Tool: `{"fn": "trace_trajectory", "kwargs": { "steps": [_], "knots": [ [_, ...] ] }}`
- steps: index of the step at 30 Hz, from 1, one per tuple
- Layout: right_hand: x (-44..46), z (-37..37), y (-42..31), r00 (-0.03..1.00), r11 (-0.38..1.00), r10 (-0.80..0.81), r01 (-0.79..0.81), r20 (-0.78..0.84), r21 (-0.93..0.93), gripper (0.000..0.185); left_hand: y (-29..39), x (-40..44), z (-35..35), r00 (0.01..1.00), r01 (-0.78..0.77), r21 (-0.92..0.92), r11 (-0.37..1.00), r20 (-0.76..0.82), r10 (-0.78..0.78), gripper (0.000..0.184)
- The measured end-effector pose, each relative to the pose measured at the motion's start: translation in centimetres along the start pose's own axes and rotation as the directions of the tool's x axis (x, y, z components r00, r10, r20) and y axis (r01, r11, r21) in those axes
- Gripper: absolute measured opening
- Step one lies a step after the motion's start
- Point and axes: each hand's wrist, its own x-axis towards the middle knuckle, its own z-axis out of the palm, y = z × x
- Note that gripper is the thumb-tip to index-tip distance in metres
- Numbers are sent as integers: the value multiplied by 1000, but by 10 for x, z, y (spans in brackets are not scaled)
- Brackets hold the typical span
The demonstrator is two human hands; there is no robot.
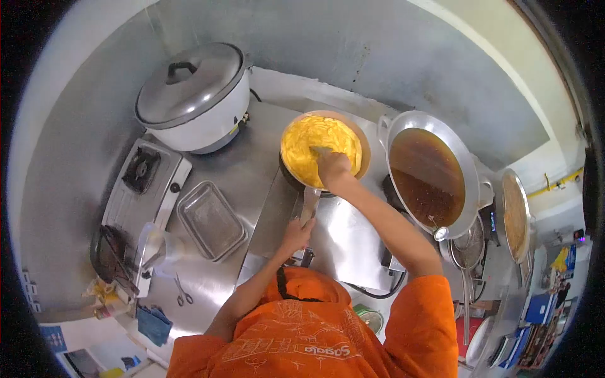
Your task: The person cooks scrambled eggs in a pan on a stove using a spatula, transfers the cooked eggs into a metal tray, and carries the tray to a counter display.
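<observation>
A frying pan [362, 135] stands in front of me, its inside spread with soft yellow egg [301, 142] in swirled folds. My left hand [297, 236] is closed around the pan's handle [310, 205]. Over the egg, my right hand [334, 169] grips a greyish spatula [320, 151], its end down in the yellow mass. The fingers of that hand partly hide the spatula's grip.
Right of the pan is a large wok [466, 157] of brown oil with a thermometer [440, 234] at its rim. A rice cooker [208, 120], gas stove [135, 189], metal tray [212, 220] and scissors [183, 291] lie leftward. A strainer [467, 247] sits at right.
</observation>
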Motion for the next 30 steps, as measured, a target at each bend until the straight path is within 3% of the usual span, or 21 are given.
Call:
{"fn": "trace_trajectory", "kwargs": {
  "steps": [3,5,6,7,8,11,12,14,20,23,25,27,29,30],
  "knots": [
    [14,10,12,988,975,151,-143,-38,169,28,5,-2,-3,999,10,-10,1000,39,-10,38],
    [21,-10,50,982,966,118,-148,145,214,27,2,-5,-7,998,7,1,1000,57,-7,38],
    [22,-26,71,956,946,140,-206,256,251,28,-6,0,-5,998,-15,13,1000,58,14,39],
    [21,-48,88,887,881,222,-360,404,307,30,-10,4,-2,998,-40,19,999,55,39,39],
    [20,-42,109,930,933,125,-229,346,278,31,-8,5,-1,998,-56,28,998,40,55,40],
    [-18,-135,118,843,863,179,-382,507,331,32,-8,3,-1,999,-44,21,999,20,44,43],
    [-28,-142,124,894,911,88,-251,440,327,32,-6,2,-3,999,-16,9,1000,41,16,44],
    [-45,-144,132,866,827,91,-341,491,448,30,-4,2,-4,998,24,0,1000,61,-24,45],
    [-47,-100,116,816,806,-162,-215,556,552,36,-9,3,-4,996,-32,-21,999,77,34,44],
    [-31,-41,93,917,775,-220,-42,332,630,42,-4,-1,-5,997,-21,-30,999,74,23,40],
    [-11,-40,62,911,836,-176,-62,373,545,38,1,-6,-8,994,1,-48,999,105,4,37],
    [12,5,41,953,881,-70,-80,295,466,33,-32,14,-1,978,-193,66,979,87,187,38],
    [8,-30,14,937,813,166,-307,308,496,30,-36,19,0,977,-202,75,976,79,196,39],
    [11,-31,3,936,806,189,-321,298,497,28,-23,12,-1,992,-108,35,994,71,106,40]
  ]
}}
